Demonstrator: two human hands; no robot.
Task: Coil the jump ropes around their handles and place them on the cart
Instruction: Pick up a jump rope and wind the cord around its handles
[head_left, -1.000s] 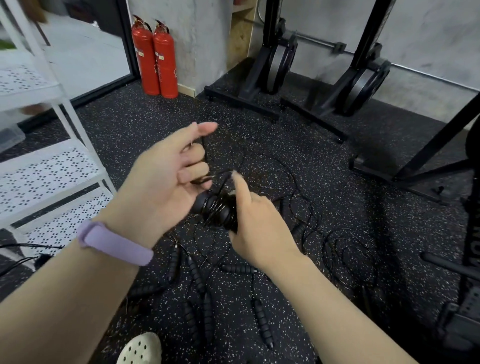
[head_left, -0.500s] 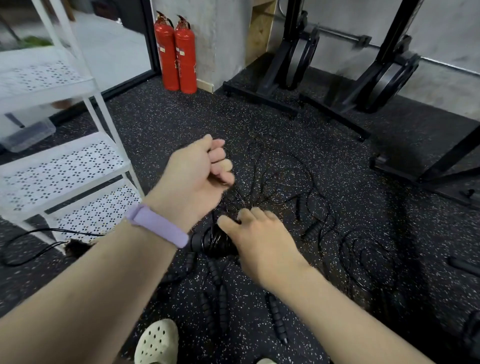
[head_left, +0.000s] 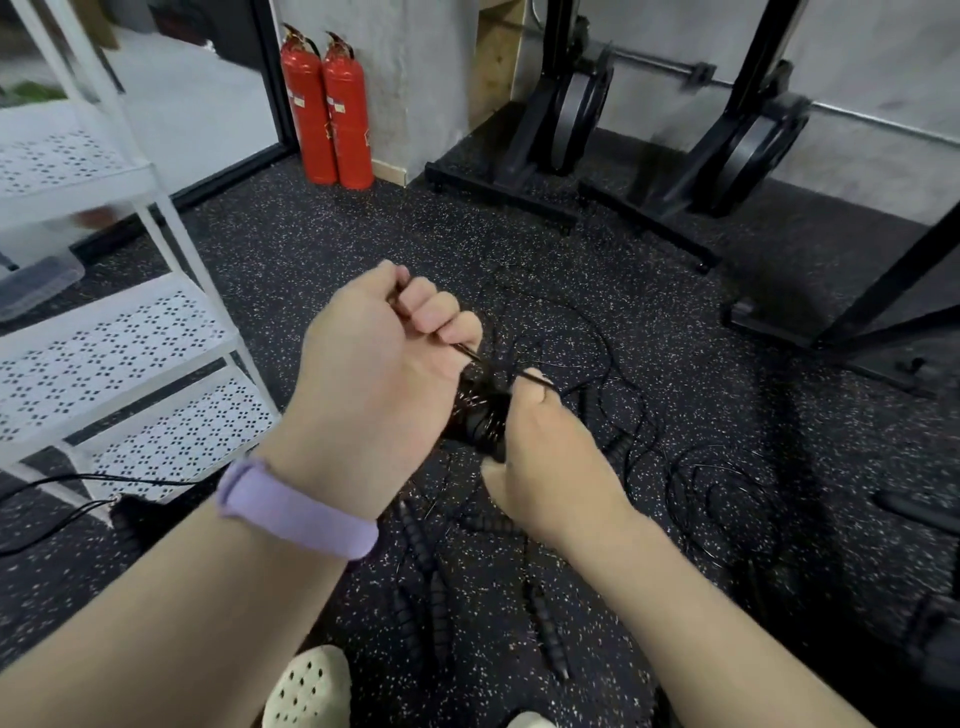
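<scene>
My left hand (head_left: 379, 374) pinches the cord, right hand (head_left: 545, 462) grips the wound handles (head_left: 480, 415) above the floor. Slack cord could let coils slip; loose ropes (head_left: 597, 364) below may snag. Cart (head_left: 119, 332) on my left.

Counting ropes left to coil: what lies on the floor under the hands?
Under the left hand and right hand, several loose black handles and tangled cords show; any beneath the forearms are hidden.

Both hands raised mid-frame; left hand (head_left: 374, 374) fisted, right hand (head_left: 545, 457) curled, gripping.
</scene>
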